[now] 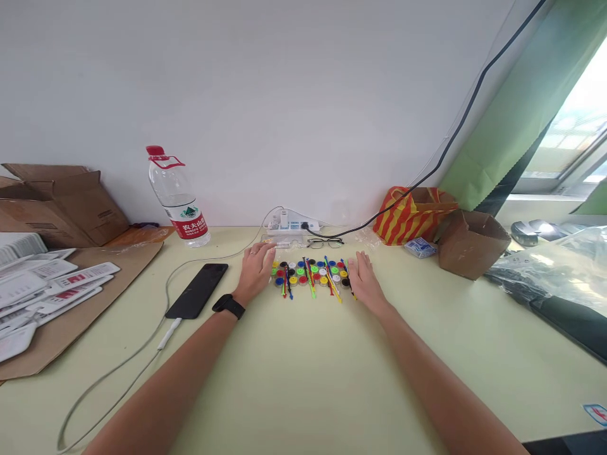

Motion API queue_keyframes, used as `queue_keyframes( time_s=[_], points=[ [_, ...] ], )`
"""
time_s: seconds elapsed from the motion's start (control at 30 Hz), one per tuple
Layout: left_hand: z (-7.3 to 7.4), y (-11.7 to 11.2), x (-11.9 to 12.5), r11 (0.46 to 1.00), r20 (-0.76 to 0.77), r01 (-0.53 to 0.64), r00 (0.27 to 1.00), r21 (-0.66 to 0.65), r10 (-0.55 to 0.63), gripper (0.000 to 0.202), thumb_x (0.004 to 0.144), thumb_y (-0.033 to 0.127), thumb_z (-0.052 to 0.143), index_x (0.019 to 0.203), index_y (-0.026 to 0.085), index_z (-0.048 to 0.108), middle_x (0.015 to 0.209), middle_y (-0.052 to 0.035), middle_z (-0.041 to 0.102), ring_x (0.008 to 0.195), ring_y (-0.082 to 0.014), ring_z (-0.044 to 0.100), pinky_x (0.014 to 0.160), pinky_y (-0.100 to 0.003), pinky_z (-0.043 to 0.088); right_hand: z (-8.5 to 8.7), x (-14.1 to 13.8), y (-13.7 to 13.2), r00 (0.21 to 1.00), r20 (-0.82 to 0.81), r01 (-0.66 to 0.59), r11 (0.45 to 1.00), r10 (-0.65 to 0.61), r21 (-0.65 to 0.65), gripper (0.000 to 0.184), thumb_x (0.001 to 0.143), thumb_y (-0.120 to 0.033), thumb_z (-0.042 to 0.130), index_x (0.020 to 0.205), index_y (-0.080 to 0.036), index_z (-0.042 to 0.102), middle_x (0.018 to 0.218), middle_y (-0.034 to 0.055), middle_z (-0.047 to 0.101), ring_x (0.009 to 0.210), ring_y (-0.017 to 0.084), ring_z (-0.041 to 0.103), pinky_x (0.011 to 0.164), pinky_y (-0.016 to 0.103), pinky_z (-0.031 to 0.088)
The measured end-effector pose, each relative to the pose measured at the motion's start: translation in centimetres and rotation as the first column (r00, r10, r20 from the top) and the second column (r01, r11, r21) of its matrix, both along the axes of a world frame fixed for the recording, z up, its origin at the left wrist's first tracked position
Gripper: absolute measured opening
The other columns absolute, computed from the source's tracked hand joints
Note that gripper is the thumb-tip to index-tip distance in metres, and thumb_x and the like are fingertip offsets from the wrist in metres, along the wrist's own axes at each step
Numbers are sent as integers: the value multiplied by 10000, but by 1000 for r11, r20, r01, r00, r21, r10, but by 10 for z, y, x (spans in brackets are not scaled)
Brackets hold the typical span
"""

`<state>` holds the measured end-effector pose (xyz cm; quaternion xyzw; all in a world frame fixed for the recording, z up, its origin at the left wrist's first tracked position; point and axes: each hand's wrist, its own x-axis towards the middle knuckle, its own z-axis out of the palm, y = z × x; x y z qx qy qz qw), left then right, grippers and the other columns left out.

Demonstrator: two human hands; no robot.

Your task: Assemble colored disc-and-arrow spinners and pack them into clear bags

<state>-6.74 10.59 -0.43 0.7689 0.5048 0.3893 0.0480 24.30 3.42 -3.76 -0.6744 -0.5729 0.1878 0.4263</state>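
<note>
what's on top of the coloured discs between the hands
Thin coloured sticks lie across some of the coloured discs; whatever is directly beneath the sticks is covered from view.

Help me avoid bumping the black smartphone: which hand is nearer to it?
Left. The left hand is just right of the black smartphone; the right hand is farther right, past the colored discs.

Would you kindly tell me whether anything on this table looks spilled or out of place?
I see no spill. The white labelled pieces at the left look untidy, overlapping at mixed angles on cardboard. By contrast, the small coloured discs sit in rows, though the thin sticks slant unevenly.
</note>
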Motion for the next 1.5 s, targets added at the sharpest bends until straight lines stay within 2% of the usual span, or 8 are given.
queue_keyframes(
  time_s=[0.13, 0.2, 0.37, 0.63, 0.8, 0.9, 1.17, 1.5],
  points=[
    [21, -14, 3, 989, 67, -50, 997, 138, 41, 365, 1077, 389, 344, 1089, 223, 668, 1136, -88, 706, 1113, -254, 608, 1022, -417, 413, 14, -2, -4, 999, 38, 12, 983, -19, 184, 654, 1030, -608, 313, 1457, -163, 529, 1584, 179, 476, 1500, 315, 393, 1222, 524, 330],
    [30, -24, 4, 993, 15, -66, 998, 94, 65, 295, 1044, 417, 428, 989, 231, 650, 1004, -62, 717, 983, -243, 629, 872, -369, 451, 25, -4, -9, 996, 91, -27, 963, 3, 267, 521, 1031, -576, 352, 1231, -197, 648, 1290, 158, 695, 1205, 289, 636, 1010, 439, 513],
    [31, -43, -3, 960, -160, -167, 978, -224, 133, 264, 991, 441, 482, 934, 237, 640, 847, -30, 711, 726, -207, 621, 610, -314, 358, 42, 2, -15, 963, 269, -96, 955, 17, 281, 424, 1038, -503, 380, 809, -230, 611, 715, 37, 665, 661, 191, 589, 652, 308, 437],
    [9, -64, -9, 930, -150, -196, 976, -311, 155, 294, 973, 435, 492, 928, 233, 700, 899, -60, 744, 809, -236, 659, 642, -318, 388, 7, 39, -2, 1000, 18, 13, 998, -14, 59, 383, 975, -490, 412, 888, -204, 651, 780, 73, 713, 727, 222, 653, 662, 315, 484],
    [11, -69, -10, 952, -91, -165, 985, -258, 146, 330, 985, 455, 505, 1195, 238, 638, 890, -32, 741, 775, -216, 655, 643, -319, 396, 4, 46, 1, 999, 40, -31, 999, 30, 31, 341, 940, -448, 444, 912, -190, 664, 798, 77, 720, 745, 219, 656, 659, 311, 496],
    [16, -74, -8, 970, -96, -136, 988, -203, 118, 251, 988, 433, 508, 1100, 244, 628, 828, -6, 709, 729, -197, 624, 624, -309, 367, 6, 43, -2, 989, 107, -100, 995, 100, -11, 265, 902, -421, 523, 859, -208, 674, 797, 55, 730, 711, 201, 640, 637, 297, 481],
    [22, -103, 19, 935, -158, 273, 937, -229, -312, 277, 981, 403, 516, 775, 222, 553, 633, 23, 548, 596, -150, 484, 613, -283, 337, 22, 34, -15, 910, 365, -180, 980, 198, -84, 105, 876, -262, 596, 780, -223, 617, 791, 17, 710, 696, 166, 591, 615, 273, 366],
    [18, -110, 30, 866, -188, 377, 873, -328, -451, 376, 941, 405, 549, 625, 209, 487, 576, 10, 494, 548, -141, 403, 576, -295, 297, 33, 23, -21, 795, 530, -268, 955, 294, -128, 51, 924, -262, 608, 911, -240, 651, 858, 15, 699, 757, 174, 596, 648, 281, 343]
  ],
)
